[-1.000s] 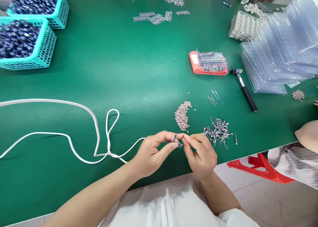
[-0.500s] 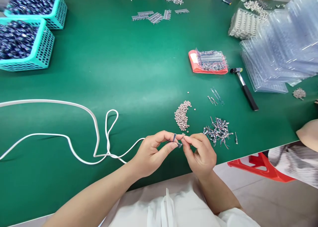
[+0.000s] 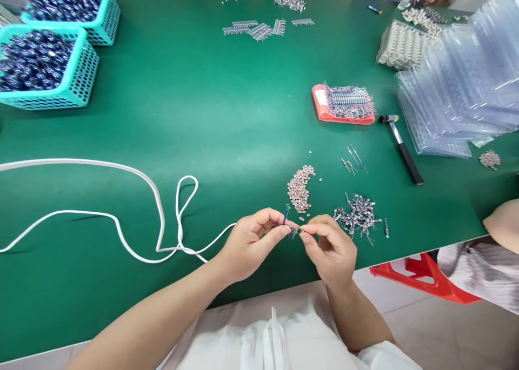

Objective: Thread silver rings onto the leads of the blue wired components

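Note:
My left hand [image 3: 252,247] pinches a small dark blue comb-like strip [image 3: 286,214] between thumb and fingers. Part of the strip stands up past the index finger, and a toothed bit shows below the fingertips. Close against its right end, my right hand [image 3: 331,249] is closed in a pinch; what its fingertips hold is too small to make out. Just beyond the hands lies a heap of small round pinkish-grey discs [image 3: 300,189]. A pile of small wired parts [image 3: 358,214] sits to the right of my right hand.
A white cable [image 3: 162,219] loops across the green table at left. Teal baskets [image 3: 87,70] of shiny dark blue pieces stand back left. On the right are a hammer [image 3: 405,154], a red-banded bundle [image 3: 324,116] and stacked clear plastic trays [image 3: 446,100]. Other people sit at the far and right edges.
The view has shifted slightly. The blue strip now stands up farther above my left fingers, and more of its toothed lower part shows. Both hands stay close together.

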`<move>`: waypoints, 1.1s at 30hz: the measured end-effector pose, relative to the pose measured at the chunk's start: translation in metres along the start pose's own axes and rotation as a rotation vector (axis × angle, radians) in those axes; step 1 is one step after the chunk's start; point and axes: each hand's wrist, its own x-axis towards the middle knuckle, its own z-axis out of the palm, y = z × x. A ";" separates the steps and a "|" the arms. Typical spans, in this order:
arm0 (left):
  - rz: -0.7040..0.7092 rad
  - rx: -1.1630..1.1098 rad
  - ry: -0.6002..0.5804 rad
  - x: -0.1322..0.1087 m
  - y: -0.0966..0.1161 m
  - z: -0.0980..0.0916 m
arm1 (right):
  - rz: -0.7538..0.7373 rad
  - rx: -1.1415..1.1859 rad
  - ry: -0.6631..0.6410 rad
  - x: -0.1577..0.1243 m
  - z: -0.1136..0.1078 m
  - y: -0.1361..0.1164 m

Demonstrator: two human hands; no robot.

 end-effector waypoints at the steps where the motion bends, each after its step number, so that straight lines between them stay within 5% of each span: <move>1: 0.007 0.020 0.004 0.000 0.000 0.000 | 0.007 0.011 -0.010 0.000 0.000 0.000; 26: 0.271 0.470 0.028 0.002 0.002 -0.002 | 0.029 0.026 -0.067 0.001 0.000 0.005; 33: 0.216 0.440 -0.003 0.002 0.003 -0.003 | 0.027 0.038 -0.094 0.002 -0.001 0.004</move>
